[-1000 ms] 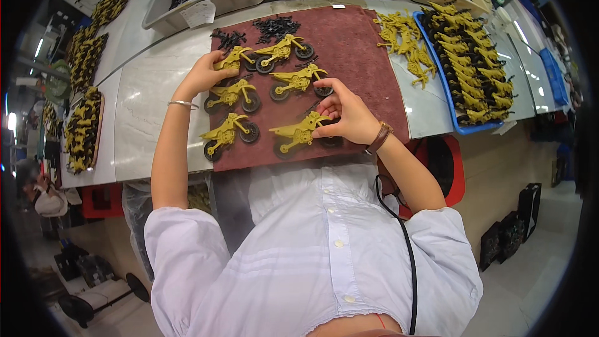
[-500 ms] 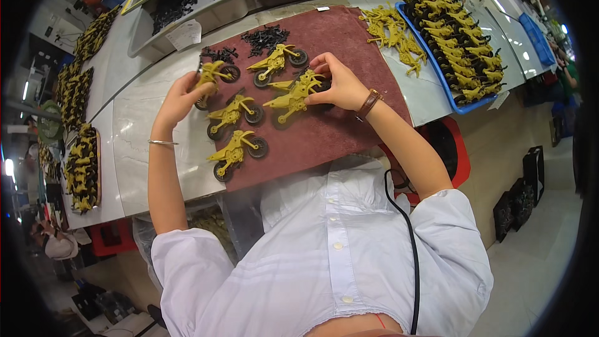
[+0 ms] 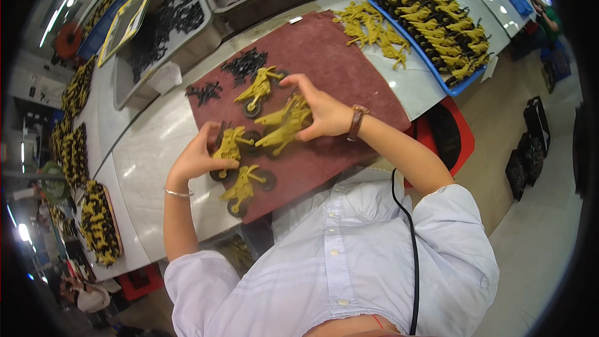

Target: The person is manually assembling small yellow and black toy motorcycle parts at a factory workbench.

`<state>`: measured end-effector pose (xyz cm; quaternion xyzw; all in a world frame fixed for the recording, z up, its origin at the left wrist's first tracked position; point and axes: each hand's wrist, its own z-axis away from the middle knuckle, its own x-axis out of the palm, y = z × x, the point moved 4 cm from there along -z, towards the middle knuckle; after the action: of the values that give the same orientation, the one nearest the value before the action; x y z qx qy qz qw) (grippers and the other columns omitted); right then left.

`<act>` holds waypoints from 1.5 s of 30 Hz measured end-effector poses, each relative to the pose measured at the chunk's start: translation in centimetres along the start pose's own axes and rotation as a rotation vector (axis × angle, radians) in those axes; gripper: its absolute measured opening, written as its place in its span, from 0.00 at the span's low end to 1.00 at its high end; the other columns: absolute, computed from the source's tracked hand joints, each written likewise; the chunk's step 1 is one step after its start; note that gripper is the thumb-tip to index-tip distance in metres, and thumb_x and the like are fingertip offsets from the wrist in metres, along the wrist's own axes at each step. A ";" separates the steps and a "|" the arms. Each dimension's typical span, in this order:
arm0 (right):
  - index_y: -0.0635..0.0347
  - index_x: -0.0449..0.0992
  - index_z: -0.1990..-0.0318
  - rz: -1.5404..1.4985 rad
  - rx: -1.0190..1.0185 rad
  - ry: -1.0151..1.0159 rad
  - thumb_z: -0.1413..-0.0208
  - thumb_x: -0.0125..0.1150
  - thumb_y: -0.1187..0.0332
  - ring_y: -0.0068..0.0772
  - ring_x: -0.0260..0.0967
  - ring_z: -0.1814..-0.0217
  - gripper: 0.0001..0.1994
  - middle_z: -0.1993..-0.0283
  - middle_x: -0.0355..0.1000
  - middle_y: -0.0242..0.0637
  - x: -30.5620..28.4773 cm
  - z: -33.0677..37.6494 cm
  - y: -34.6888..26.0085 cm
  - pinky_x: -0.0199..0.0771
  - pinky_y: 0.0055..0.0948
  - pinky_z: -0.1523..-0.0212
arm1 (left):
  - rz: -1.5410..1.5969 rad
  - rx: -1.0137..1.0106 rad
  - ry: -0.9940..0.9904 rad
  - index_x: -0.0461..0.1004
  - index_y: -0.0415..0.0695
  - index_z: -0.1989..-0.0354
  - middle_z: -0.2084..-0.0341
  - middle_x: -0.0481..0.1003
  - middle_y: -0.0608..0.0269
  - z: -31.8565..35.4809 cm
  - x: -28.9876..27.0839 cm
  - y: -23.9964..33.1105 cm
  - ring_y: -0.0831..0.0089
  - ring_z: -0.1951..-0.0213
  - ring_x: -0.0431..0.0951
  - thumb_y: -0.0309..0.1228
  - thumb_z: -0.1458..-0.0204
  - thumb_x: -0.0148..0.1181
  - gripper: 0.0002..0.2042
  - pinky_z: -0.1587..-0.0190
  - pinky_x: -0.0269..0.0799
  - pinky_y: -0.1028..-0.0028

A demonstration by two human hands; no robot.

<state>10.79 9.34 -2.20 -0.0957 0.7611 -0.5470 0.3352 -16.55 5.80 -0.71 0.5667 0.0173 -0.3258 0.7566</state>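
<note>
My right hand is closed on a yellow toy motorcycle, blurred, perhaps more than one pressed together, above the dark red cloth. At the cloth's left edge my left hand grips another yellow toy motorcycle with black wheels, thumb in front and fingers behind. Just below it a third toy motorcycle lies on the cloth. Above my hands, one more toy motorcycle rests apart from both.
Black small parts lie in a pile on the cloth. Yellow loose parts lie beside a blue tray with rows of toy motorcycles. Grey bins of black parts stand behind. More assembled toys sit at left.
The toy motorcycle my left hand held at the upper left has left that spot; that hand now grips a lower one. The view has also shifted.
</note>
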 end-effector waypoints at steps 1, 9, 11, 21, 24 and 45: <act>0.56 0.48 0.40 0.044 -0.022 0.018 0.67 0.68 0.75 0.32 0.65 0.52 0.44 0.52 0.63 0.42 -0.2 0.0 -0.1 0.66 0.30 0.48 | -0.012 0.019 -0.017 0.64 0.37 0.51 0.64 0.73 0.60 -0.5 -0.2 -0.1 0.75 0.62 0.74 0.26 0.67 0.76 0.32 0.60 0.70 0.76; 0.52 0.52 0.40 0.106 -0.001 0.155 0.65 0.67 0.77 0.24 0.65 0.54 0.41 0.54 0.63 0.36 -10.2 3.9 0.1 0.67 0.25 0.52 | -0.018 0.025 -0.106 0.66 0.32 0.50 0.62 0.74 0.63 -3.6 -2.0 6.3 0.78 0.61 0.74 0.21 0.63 0.71 0.29 0.61 0.72 0.76; 0.52 0.52 0.40 0.067 -0.038 0.193 0.65 0.67 0.77 0.24 0.64 0.54 0.41 0.53 0.62 0.37 -14.6 5.6 0.1 0.67 0.24 0.52 | 0.118 0.125 -0.073 0.66 0.32 0.51 0.63 0.74 0.64 -5.9 -0.6 10.4 0.79 0.61 0.74 0.21 0.63 0.71 0.27 0.58 0.72 0.76; 0.53 0.50 0.38 0.489 0.007 0.196 0.69 0.63 0.80 0.33 0.61 0.44 0.45 0.38 0.51 0.35 -35.0 9.1 0.0 0.62 0.32 0.42 | -0.336 0.751 0.320 0.74 0.32 0.62 0.64 0.76 0.44 -25.1 13.7 30.5 0.53 0.60 0.77 0.36 0.66 0.72 0.24 0.56 0.72 0.65; 0.52 0.48 0.36 0.401 0.066 0.181 0.70 0.65 0.80 0.35 0.63 0.45 0.47 0.37 0.50 0.34 -36.2 9.2 1.0 0.62 0.32 0.42 | -0.247 0.803 0.389 0.74 0.33 0.61 0.66 0.76 0.44 -29.4 18.3 32.7 0.51 0.60 0.77 0.35 0.67 0.72 0.24 0.56 0.72 0.62; 0.55 0.58 0.43 0.579 0.289 0.535 0.60 0.61 0.79 0.37 0.66 0.42 0.32 0.51 0.68 0.44 -36.7 10.8 4.6 0.66 0.35 0.42 | -0.131 1.193 0.564 0.75 0.42 0.59 0.50 0.71 0.51 -32.6 22.9 27.9 0.55 0.43 0.66 0.30 0.51 0.55 0.12 0.40 0.53 0.59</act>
<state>46.24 21.64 6.62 0.3153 0.7323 -0.5370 0.2756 26.93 27.36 2.16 0.9498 0.0657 -0.1639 0.2581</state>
